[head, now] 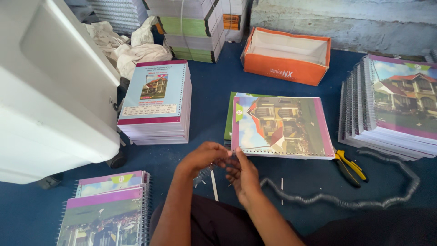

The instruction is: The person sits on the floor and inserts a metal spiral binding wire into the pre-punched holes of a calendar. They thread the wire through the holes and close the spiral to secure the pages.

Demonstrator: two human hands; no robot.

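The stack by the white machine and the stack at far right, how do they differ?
The left stack is squared up, its top cover pale blue with a small house picture; its punched edge shows no coil. The right stack is fanned out, already coil-bound, its top cover filled by a large house photo. Both sit on the blue floor.

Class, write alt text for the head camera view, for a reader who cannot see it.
A person's left hand and right hand meet on a short spiral wire coil at the punched edge of a notebook with a house picture on its cover, on a blue floor. Yellow-handled pliers, a long coil, notebook stacks and an orange box surround them.
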